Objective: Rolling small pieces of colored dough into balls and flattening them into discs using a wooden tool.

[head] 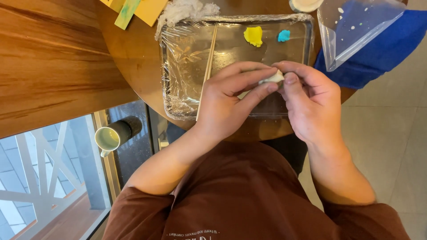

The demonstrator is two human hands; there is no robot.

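Pinching a small lump of off-white clay (272, 80), soft and irregular with a doughy matte surface, between both hands over a shallow rectangular tray. Head view, item by item:

Left hand (231, 100): bare, fingers curled together, thumb and forefinger clamped on the near-left side of the lump.

Right hand (311, 102): bare, thumb and fingertips closed on the lump's right end, remaining fingers folded in beside them.

Tray (175, 75): clear glass or plastic, rounded corners, wrapped in crinkled, glossy cling film; resting on a round, dark-brown wooden table (133, 53) with smooth grain.

Thin wooden stick (207, 66): pale, straight, lying lengthwise across the tray's left part, just beside the left hand.

Yellow clay blob (253, 35): flattened, ragged-edged, on the film at the far side of the tray.

Blue clay blob (283, 35): smaller, turquoise, lumpy, just right of the yellow one, apart from it.

White wad (184, 10): fluffy, fibrous, touching the tray's far-left corner.

Yellow card pieces (149, 9): flat, stiff, one strip tinted green, at the table's far edge.

Clear plastic bag (356, 31): smooth, speckled with small white bits, lying over a blue cloth (387, 49), soft and matte, at the far right.

Cylindrical cup (113, 135): dark outside, pale green inside, lying below table level at left.

Brown T-shirt (249, 200): plain knit, filling the near foreground.
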